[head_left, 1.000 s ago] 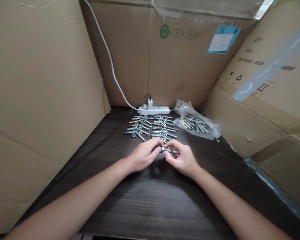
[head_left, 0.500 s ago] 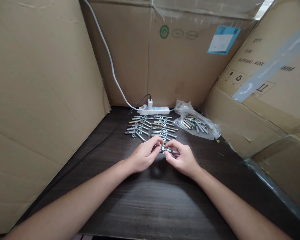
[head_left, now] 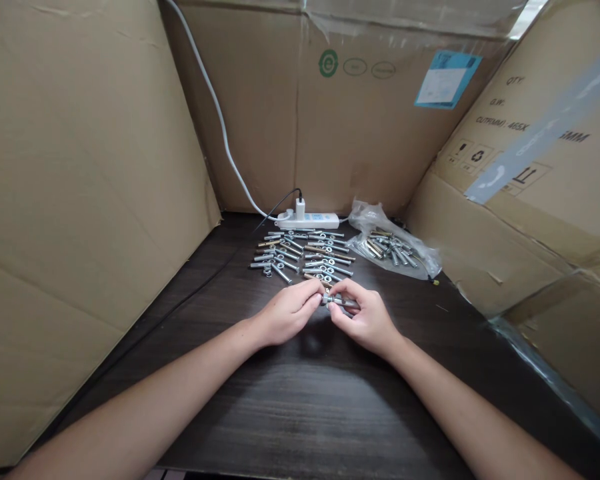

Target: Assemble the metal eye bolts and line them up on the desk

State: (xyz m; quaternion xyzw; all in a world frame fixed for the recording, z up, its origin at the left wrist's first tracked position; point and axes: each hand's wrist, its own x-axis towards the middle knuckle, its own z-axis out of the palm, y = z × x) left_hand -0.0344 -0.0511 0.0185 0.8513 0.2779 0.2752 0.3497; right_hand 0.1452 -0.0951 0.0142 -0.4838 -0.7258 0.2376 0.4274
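Between both hands, low over the dark table, lies a silver sleeve anchor bolt (head_left: 348, 303) held roughly level, with a hex nut (head_left: 325, 299) near its left end. My right hand (head_left: 369, 321) is closed round the sleeve part, thumb below and index finger above. My left hand (head_left: 287, 313) pinches the left end beside the nut; the fingertips hide what lies right between them. Just beyond my fingers are rows of loose bolts (head_left: 283, 273), sleeves and washers (head_left: 329, 279), silver and some brass-coloured.
A white power strip (head_left: 325, 221) with a plugged-in charger stands behind the rows. To its right is a clear plastic bag (head_left: 420, 268) with more bolts. Cardboard walls (head_left: 255, 120) enclose the dark table (head_left: 280, 413) on three sides. A black cable (head_left: 190, 297) runs along the left.
My left fingers have closed more tightly together at the bolt's left end, and their tips have shifted slightly. My right hand stays almost still on the sleeve.
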